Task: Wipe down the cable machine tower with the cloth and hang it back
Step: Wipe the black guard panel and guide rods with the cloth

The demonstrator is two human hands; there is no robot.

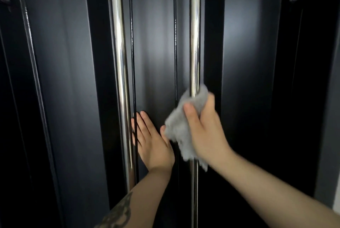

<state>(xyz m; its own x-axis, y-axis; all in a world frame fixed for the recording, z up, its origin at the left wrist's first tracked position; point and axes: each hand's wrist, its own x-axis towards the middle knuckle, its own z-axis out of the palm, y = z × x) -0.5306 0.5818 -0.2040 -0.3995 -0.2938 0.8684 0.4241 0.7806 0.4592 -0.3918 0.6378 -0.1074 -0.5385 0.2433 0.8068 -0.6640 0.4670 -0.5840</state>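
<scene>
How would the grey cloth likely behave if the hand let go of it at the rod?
The cloth looks floppy: it bunches under the right hand and its loose end droops. It seems light, held by fingers alone. On the polished rod it would probably slide off and fall rather than hang.

The scene is dim — the dark tower panels point(73, 62) fall to near black at the far left and right edges. Soft light pools on the panels at centre and right of centre, fading downward. The two chrome guide rods point(120, 62) carry bright streaks of glare along their length. The grey cloth point(181, 128) and right hand point(204, 130) are smeared by motion blur — the left hand point(152, 145) is sharper. Vertical lines bow outward toward the left edge.
</scene>
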